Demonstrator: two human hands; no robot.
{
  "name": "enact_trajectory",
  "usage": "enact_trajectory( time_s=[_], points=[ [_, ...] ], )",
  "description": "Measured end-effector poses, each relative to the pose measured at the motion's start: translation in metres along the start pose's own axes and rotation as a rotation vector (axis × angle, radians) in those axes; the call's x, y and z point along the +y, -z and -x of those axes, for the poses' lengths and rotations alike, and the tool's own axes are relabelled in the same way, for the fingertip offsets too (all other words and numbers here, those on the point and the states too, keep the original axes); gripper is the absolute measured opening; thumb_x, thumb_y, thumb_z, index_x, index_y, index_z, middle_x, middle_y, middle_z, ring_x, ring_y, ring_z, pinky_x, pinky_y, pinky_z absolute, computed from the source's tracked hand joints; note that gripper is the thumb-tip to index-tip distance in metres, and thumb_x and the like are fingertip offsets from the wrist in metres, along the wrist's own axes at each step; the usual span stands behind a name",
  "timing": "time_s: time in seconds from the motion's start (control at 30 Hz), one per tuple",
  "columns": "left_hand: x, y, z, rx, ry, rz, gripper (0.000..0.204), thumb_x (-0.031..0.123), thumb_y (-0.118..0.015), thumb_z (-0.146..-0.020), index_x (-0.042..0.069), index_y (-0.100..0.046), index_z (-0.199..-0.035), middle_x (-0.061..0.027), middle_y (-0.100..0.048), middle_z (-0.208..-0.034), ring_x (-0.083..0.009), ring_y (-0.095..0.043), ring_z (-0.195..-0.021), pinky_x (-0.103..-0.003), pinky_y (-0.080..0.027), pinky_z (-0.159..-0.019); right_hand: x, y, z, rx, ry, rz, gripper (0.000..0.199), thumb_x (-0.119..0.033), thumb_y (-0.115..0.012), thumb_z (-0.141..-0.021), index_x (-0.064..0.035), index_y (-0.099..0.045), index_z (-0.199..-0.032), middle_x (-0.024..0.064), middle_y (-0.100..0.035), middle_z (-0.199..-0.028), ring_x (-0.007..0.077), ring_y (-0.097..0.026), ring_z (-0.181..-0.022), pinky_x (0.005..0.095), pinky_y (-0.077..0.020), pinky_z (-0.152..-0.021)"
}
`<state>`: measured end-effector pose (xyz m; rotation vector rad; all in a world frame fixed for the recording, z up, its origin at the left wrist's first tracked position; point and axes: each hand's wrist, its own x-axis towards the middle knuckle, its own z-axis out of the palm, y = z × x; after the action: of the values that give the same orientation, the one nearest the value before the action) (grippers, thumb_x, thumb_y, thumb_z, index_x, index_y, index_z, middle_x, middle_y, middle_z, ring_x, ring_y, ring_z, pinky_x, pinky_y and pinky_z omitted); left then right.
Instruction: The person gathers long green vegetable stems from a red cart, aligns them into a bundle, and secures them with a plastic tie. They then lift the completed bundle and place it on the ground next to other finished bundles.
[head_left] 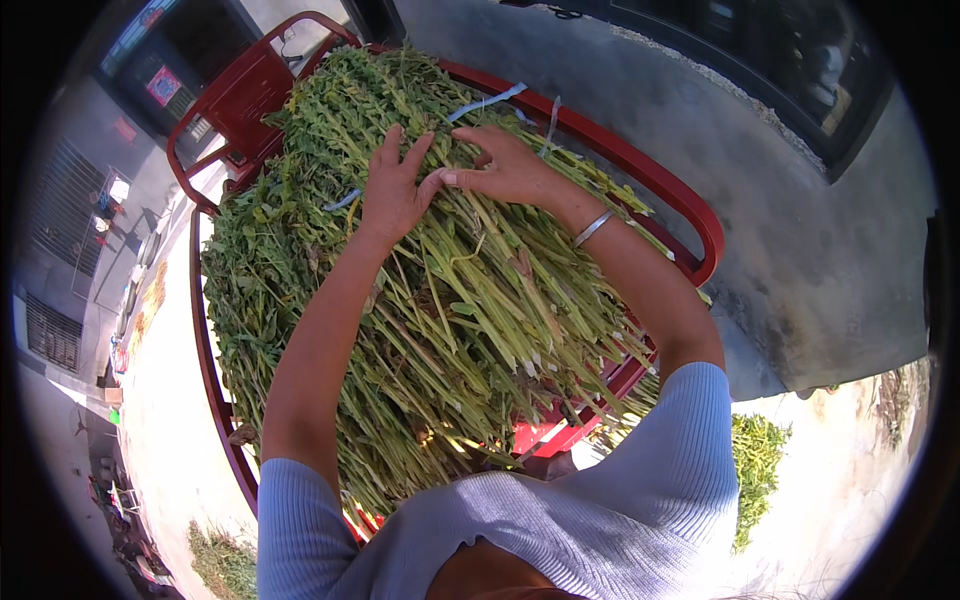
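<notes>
Both my hands rest on top of a large bundle of cut leafy stalks (500, 290), its pale cut ends toward me and its leaves at the far side. My left hand (398, 190) lies on the stalks with fingers spread. From the right, my right hand (505, 168) reaches over them, its fingers apart and slightly bent. The tips of my thumbs come together between the hands. A light blue strip (488, 102) lies across the bundle just beyond my right hand, and another piece of blue strip (343, 200) shows left of my left wrist.
The stalks fill a red metal cart bed with a side rail (660, 185) on the right and a red seat-like panel (235, 105) at the far left. A grey wall (800, 260) stands close on the right. More cut plants (757, 470) lie on the ground at lower right.
</notes>
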<state>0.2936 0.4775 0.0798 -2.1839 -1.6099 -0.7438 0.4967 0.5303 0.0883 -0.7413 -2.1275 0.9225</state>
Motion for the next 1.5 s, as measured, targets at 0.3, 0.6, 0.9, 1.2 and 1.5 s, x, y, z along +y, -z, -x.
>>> enact_trajectory(
  time_s=[0.3, 0.6, 0.9, 1.2, 1.5],
  points=[
    [0.02, -0.004, 0.006, -0.201, 0.031, 0.059, 0.052, 0.03, -0.056, -0.087, 0.019, -0.038, -0.135, -0.0107, -0.034, -0.14, -0.0351, -0.037, -0.123, -0.048, -0.034, -0.099, 0.032, -0.001, 0.006, -0.133, -0.054, -0.148, 0.069, -0.014, -0.067, -0.075, -0.0066, -0.036, -0.137, 0.0163, -0.044, -0.131, 0.0267, -0.048, -0.114, 0.0349, -0.0436, -0.091],
    [0.039, 0.015, 0.011, -0.151, 0.111, 0.047, 0.055, 0.03, -0.056, -0.088, 0.013, -0.036, -0.137, -0.0186, -0.032, -0.141, -0.0385, -0.033, -0.127, -0.046, -0.032, -0.102, 0.066, 0.006, 0.006, -0.147, -0.175, -0.064, 0.062, -0.007, -0.059, -0.071, 0.0062, -0.042, -0.13, 0.0202, -0.051, -0.124, 0.0258, -0.057, -0.099, 0.0314, -0.0441, -0.087],
    [-0.002, 0.065, 0.078, 0.088, 0.302, 0.196, 0.041, 0.03, -0.062, -0.085, 0.002, -0.055, -0.115, -0.0217, -0.049, -0.126, -0.038, -0.044, -0.119, -0.046, -0.037, -0.097, 0.068, 0.003, 0.007, -0.031, -0.021, 0.378, 0.035, -0.014, -0.063, -0.07, 0.006, -0.059, -0.099, 0.0248, -0.055, -0.1, 0.0393, -0.054, -0.098, 0.0448, -0.0443, -0.084],
    [-0.036, 0.147, 0.201, 0.1, 0.795, 0.339, 0.03, 0.021, -0.065, -0.083, 0.0, -0.059, -0.104, -0.0136, -0.057, -0.114, -0.0195, -0.058, -0.101, -0.032, -0.048, -0.075, 0.087, 0.001, 0.001, -0.017, 0.048, 0.448, 0.032, -0.01, -0.064, -0.068, 0.0054, -0.06, -0.096, 0.0247, -0.059, -0.096, 0.0386, -0.057, -0.092, 0.0431, -0.0454, -0.082],
    [-0.011, 0.204, 0.305, 0.233, 0.936, 0.34, 0.028, 0.013, -0.065, -0.083, 0.0, -0.059, -0.107, -0.0105, -0.056, -0.115, -0.0187, -0.055, -0.103, -0.029, -0.049, -0.079, 0.082, 0.0, -0.001, -0.022, -0.053, 0.326, 0.028, -0.015, -0.06, -0.077, 0.0059, -0.062, -0.096, 0.0212, -0.064, -0.091, 0.0368, -0.061, -0.087, 0.0399, -0.0471, -0.08]
  ],
)
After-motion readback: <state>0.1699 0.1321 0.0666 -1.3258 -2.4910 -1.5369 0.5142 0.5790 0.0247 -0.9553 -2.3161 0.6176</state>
